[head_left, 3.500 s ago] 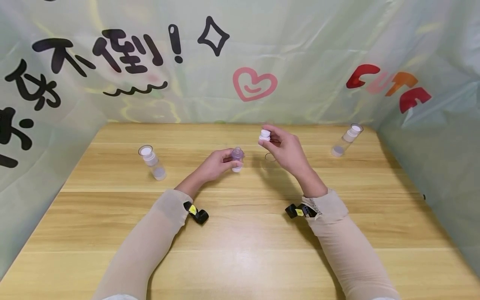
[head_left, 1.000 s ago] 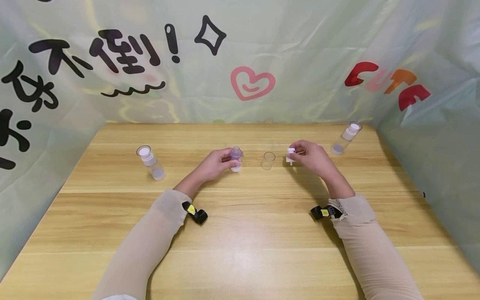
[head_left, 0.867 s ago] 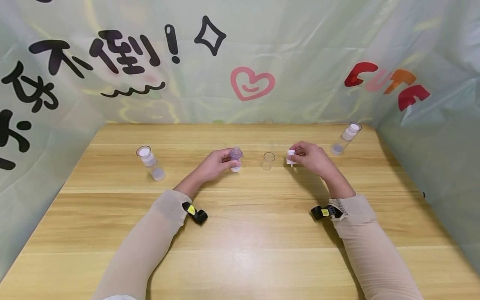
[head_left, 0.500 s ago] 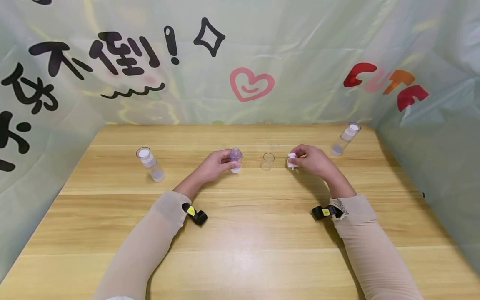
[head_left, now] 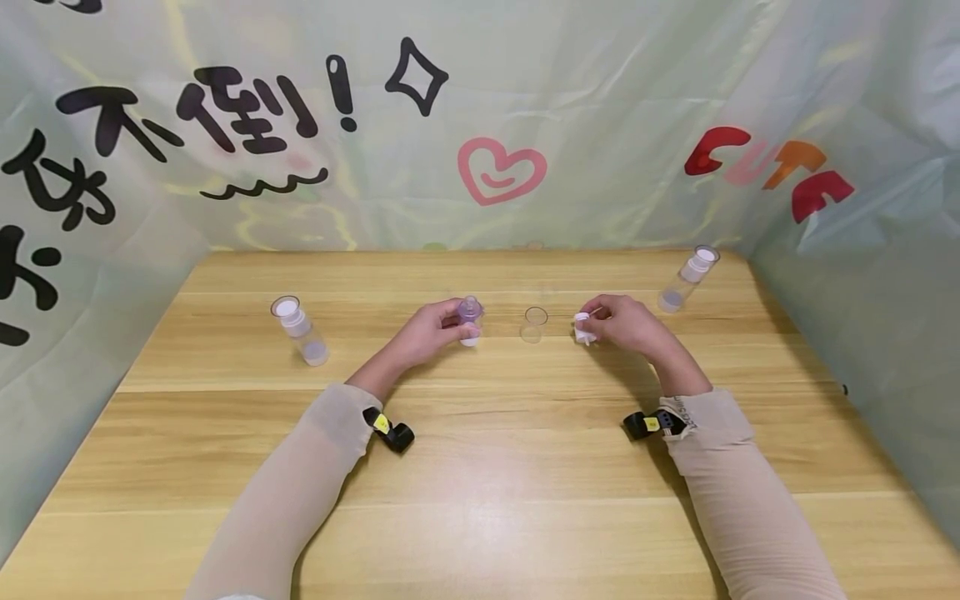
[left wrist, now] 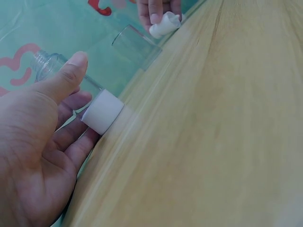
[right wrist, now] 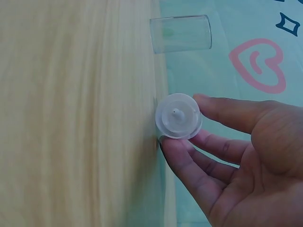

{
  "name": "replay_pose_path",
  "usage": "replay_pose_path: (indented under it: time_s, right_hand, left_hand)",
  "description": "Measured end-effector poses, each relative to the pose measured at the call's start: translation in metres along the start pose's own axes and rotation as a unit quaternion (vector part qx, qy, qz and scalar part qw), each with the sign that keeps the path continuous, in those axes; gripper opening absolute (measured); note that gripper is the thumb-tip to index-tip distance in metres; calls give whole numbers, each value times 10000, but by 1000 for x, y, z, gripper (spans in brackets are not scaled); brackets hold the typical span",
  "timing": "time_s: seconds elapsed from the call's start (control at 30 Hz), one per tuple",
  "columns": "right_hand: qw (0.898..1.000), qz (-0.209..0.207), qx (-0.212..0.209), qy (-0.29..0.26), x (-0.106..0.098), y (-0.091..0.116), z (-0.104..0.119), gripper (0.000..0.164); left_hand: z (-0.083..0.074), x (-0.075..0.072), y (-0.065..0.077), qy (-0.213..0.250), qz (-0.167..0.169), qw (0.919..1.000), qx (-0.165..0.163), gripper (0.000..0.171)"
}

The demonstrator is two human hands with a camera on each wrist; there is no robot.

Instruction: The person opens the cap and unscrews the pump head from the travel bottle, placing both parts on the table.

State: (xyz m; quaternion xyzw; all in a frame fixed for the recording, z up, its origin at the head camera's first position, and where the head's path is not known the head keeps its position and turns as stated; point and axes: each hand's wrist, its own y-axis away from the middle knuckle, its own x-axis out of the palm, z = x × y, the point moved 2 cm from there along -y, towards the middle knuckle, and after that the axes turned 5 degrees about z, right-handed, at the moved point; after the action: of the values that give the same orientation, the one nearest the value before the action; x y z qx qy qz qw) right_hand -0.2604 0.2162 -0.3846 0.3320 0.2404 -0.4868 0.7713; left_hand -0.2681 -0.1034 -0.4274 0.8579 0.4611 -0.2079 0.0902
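My left hand [head_left: 431, 332] grips a small clear bottle [head_left: 469, 310] with a bare threaded neck and a white base. The bottle stands upright, its white base [left wrist: 103, 112] at the tabletop in the left wrist view. To the right, my right hand [head_left: 626, 323] pinches a white pump head [head_left: 583, 329] between thumb and fingers, low over the table. The pump head leans in the head view; its round underside with a small nozzle [right wrist: 175, 112] faces the right wrist camera. Between the hands stands a clear cylindrical cap [head_left: 532, 327].
One bottle with a white pump top and clear cap [head_left: 302, 332] stands at the left, and a like one [head_left: 688, 279] at the back right. The wooden table [head_left: 480, 467] ends at a printed curtain [head_left: 615, 167] behind and along both sides.
My right hand has carried the pump head rightward and down from above the cap to the table on the right, then lowered and tilted it. The left hand still holds the bottle in place.
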Motion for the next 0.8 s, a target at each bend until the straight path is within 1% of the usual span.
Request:
replay_pose_path:
  time_s: [0.13,0.27,0.57,0.8]
  right_hand:
    - [9997,104,49,-193,0,0,-1,34]
    - [9994,161,116,-271,0,-1,-2,34]
    - [9993,205,212,-216,0,-1,-4,35]
    - [9994,172,228,-172,-2,-2,-5,36]
  left_hand:
    - [0,0,0,30,-16,10000,-4,45]
    - [-1,1,0,6,-34,10000,-11,46]
    - [3,1,-1,-49,-61,10000,-26,47]
    - [2,1,-1,-115,-65,9999,-27,45]
